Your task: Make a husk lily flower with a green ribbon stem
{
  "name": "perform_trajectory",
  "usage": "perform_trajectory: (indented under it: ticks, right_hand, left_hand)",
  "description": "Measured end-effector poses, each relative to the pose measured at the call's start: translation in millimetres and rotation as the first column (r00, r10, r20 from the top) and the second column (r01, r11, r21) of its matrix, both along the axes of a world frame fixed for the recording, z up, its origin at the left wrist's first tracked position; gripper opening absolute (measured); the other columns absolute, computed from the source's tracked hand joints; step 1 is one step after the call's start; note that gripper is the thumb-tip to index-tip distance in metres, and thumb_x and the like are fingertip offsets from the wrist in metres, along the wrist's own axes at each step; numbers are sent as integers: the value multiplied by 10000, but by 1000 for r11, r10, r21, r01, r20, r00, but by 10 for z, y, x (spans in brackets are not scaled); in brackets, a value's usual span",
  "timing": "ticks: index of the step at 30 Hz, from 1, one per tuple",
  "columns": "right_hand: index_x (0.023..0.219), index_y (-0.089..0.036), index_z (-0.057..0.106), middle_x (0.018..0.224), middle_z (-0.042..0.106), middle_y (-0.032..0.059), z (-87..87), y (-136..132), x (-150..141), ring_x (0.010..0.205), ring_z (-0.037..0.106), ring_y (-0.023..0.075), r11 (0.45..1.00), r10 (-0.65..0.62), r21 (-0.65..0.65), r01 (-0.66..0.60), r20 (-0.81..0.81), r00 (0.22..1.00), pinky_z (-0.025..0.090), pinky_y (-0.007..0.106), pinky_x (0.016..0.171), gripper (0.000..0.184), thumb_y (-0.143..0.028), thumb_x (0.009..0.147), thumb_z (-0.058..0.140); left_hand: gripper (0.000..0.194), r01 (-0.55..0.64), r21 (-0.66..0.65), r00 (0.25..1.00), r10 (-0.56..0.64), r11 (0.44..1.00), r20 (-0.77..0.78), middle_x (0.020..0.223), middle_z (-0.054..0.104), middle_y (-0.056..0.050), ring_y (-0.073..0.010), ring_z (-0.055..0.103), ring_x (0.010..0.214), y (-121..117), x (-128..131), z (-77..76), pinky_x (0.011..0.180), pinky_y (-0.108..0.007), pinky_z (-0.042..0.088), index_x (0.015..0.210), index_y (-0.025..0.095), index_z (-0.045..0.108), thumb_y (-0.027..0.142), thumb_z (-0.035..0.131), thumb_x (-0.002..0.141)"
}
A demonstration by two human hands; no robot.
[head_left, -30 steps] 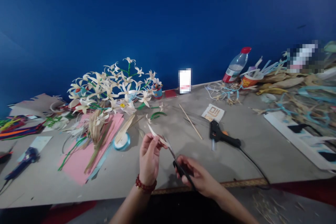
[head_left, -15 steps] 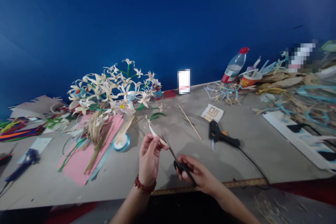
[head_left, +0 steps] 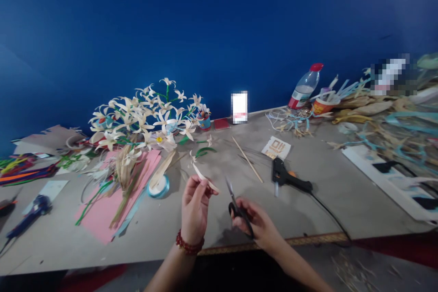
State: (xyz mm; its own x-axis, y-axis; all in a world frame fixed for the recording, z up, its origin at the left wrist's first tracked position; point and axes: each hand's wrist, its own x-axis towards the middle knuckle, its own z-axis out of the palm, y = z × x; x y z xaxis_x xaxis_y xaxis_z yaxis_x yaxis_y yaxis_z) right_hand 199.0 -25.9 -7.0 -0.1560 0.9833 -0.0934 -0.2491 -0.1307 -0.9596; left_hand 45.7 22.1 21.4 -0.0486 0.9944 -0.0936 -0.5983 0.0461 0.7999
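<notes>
Between the thumb and fingers of my left hand (head_left: 195, 203) is a thin pale strip (head_left: 201, 174), curved like a petal and pointed at its lower right end. My right hand (head_left: 251, 221) grips black-handled scissors (head_left: 236, 201) by the loops, blades pointing up and slightly left. The blades are a short way right of the strip, apart from it; motion blur hides whether they are parted. Beyond my left hand a green leaf-like piece (head_left: 205, 150) lies on the table.
Cream flowers on green stems (head_left: 147, 112) fill the back left, above pink paper (head_left: 102, 205) and a blue ribbon roll (head_left: 159, 187). To the right lie a wooden stick (head_left: 247, 159), a black glue gun (head_left: 290, 178) with its cord, and a power strip (head_left: 376, 178). A bottle (head_left: 305, 87) stands behind.
The scissors have moved right, away from the tip of the strip, which their blades were next to before. My left hand has stayed nearly in place with the strip.
</notes>
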Motion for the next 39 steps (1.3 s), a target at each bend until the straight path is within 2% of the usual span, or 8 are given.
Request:
perform_trajectory:
  ticks: [13,16,18,20,23,25,30,39]
  right_hand:
    - [807,-200,572,746,636,5,193,234,-145,636,573,136,964,-243,108,242,-7,970,475,249,598,282,-320,683,795]
    - [807,-202,558,733,628,6,214,248,-81,616,553,130,985,-164,66,160,55,985,465,249,574,300,-314,672,802]
    - [793,-200,561,727,620,7,235,265,-34,606,533,126,993,-80,99,68,121,989,453,252,562,256,-286,683,776]
    - [776,-196,566,713,605,2,262,287,-1,596,515,123,984,-1,175,-34,194,981,439,255,557,198,-243,689,737]
    - [756,-197,560,688,581,-14,302,321,11,589,499,120,966,26,242,-92,261,965,430,258,565,173,-210,686,718]
    - [764,-204,552,703,592,-13,315,336,3,595,507,124,978,-21,208,-25,217,976,439,260,575,222,-242,680,755]
    - [850,-210,542,770,582,-3,250,292,-29,669,547,141,984,-159,95,152,68,985,465,265,641,364,-463,719,769]
    - [800,-205,474,695,469,-39,83,65,-214,616,442,111,990,143,18,-143,-8,990,379,230,570,500,-644,727,701]
  left_hand:
    - [129,121,13,981,-118,993,-155,818,592,-17,-115,543,673,-143,-19,-103,704,-260,465,826,177,620,287,687,835]
    - [119,-44,220,918,126,974,-375,797,568,-25,-156,540,735,-113,-189,-79,736,-283,453,808,194,605,290,633,872]
    - [63,-137,449,759,385,883,-525,922,599,-60,-213,555,899,-91,-294,-9,855,-341,441,853,217,634,260,674,831]
    - [197,53,565,594,429,824,-681,1089,632,-107,-285,541,1064,-68,-353,101,974,-432,393,957,238,683,229,731,766]
    - [174,447,473,484,239,760,-842,972,709,-96,-296,593,1002,-34,-338,244,1036,-496,339,918,261,719,170,713,770]
    - [116,500,422,525,123,756,-842,817,706,-73,-268,616,887,-22,-293,262,1036,-489,340,836,252,718,151,678,795]
    - [134,260,311,766,1,914,-643,806,639,-74,-227,595,847,-50,-205,109,849,-357,451,775,192,656,254,604,882]
    - [148,62,267,850,89,962,-518,966,635,-65,-182,581,901,-63,-87,68,814,-266,450,788,183,636,272,601,901]
